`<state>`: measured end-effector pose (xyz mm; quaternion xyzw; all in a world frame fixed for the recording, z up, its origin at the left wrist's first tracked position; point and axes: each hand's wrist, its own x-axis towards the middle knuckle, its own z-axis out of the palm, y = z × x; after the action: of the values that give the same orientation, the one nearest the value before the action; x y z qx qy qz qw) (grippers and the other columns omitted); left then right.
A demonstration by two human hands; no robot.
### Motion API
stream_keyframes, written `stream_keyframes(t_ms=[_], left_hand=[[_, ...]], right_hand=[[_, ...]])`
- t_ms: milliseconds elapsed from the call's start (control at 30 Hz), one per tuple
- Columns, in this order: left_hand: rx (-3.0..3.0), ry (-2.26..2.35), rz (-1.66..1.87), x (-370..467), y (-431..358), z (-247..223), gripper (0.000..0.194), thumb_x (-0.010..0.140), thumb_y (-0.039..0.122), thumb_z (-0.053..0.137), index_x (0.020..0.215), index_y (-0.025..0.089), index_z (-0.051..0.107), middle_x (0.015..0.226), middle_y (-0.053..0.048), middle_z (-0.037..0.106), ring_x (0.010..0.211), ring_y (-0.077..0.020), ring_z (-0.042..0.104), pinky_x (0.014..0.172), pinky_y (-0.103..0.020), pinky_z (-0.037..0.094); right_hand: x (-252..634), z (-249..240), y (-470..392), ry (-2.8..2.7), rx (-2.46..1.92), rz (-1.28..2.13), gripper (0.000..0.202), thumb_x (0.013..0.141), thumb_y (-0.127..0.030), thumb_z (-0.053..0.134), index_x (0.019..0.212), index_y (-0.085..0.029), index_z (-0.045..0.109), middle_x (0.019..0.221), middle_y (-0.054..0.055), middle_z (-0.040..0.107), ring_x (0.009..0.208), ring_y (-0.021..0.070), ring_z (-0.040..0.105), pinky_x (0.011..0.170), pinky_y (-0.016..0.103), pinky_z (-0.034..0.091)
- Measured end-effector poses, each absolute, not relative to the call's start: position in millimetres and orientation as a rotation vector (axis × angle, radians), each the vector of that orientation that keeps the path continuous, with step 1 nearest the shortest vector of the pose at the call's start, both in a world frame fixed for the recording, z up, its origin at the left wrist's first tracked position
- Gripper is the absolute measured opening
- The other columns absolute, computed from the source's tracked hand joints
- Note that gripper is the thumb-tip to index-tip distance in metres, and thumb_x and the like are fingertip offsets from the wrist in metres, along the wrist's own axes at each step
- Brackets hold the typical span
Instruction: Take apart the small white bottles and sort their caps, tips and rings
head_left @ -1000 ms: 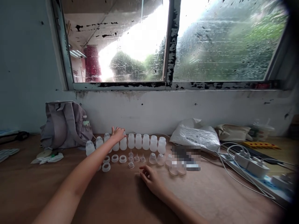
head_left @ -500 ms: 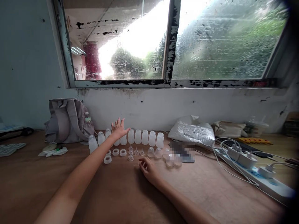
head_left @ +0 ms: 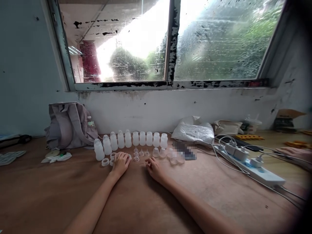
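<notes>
A row of frosted feeding bottles (head_left: 121, 141) stands along the back of the table. The left ones carry clear domed tops; those on the right (head_left: 149, 139) have bare necks. My left hand (head_left: 121, 162) rests over the white collar rings (head_left: 105, 162) in front of the row. Its fingers are apart and bent downward, partly covering the rings. Clear teats (head_left: 141, 152) sit in a small group between my hands. My right hand (head_left: 154, 167) lies on the table just before them, fingers loosely curled with a gap at the thumb, nothing visible in it. Clear domed caps (head_left: 156, 152) stand beyond it.
A grey backpack (head_left: 69, 125) leans against the wall, with a crumpled tissue (head_left: 57, 158) before it. At right are a silver plastic bag (head_left: 193, 131) and a power strip (head_left: 264, 175) with plugs and trailing cables. Another person's hand (head_left: 292, 152) shows at the far right.
My left hand has come down from behind the bottle row to the collar rings. My right hand stays in place. The view has shifted a little to the right.
</notes>
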<state>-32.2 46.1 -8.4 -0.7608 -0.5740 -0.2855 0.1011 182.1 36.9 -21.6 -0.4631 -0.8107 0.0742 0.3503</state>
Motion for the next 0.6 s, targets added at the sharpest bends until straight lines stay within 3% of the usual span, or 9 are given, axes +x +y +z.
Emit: stream_keyframes(t_ms=[133, 300, 600], left_hand=[[-2.342, -1.674, -0.939, -28.6, 40.1, -4.6, 0.02, 0.082, 0.032, 0.035, 0.086, 0.021, 0.052, 0.092, -0.003, 0.058, 0.089, -0.0191, 0.05, 0.084, -0.036, 0.034], [-2.319, -1.616, -1.096, -27.0, 40.5, -5.9, 0.019, 0.081, 0.031, 0.039, 0.095, 0.021, 0.047, 0.095, -0.004, 0.056, 0.092, -0.0191, 0.051, 0.082, -0.035, 0.037], [-2.317, -1.489, -1.29, -20.8, 29.3, 3.5, 0.027, 0.08, 0.034, 0.04, 0.104, 0.021, 0.043, 0.096, -0.006, 0.057, 0.09, -0.0194, 0.052, 0.082, -0.034, 0.038]], right_hand=[[170.0, -15.9, 37.0, -2.252, -1.081, 0.067, 0.029, 0.081, -0.021, 0.038, 0.106, -0.021, 0.052, 0.099, 0.008, 0.054, 0.091, 0.0168, 0.051, 0.08, 0.028, 0.038], [146.9, -10.3, 45.1, -2.381, -1.077, 0.027, 0.038, 0.079, -0.036, 0.045, 0.115, -0.025, 0.048, 0.115, 0.01, 0.048, 0.107, 0.0238, 0.042, 0.089, 0.039, 0.03], [148.1, -3.6, 40.5, -2.364, -0.787, 0.337, 0.022, 0.074, -0.02, 0.049, 0.089, -0.025, 0.065, 0.106, 0.004, 0.057, 0.098, 0.0184, 0.05, 0.086, 0.031, 0.036]])
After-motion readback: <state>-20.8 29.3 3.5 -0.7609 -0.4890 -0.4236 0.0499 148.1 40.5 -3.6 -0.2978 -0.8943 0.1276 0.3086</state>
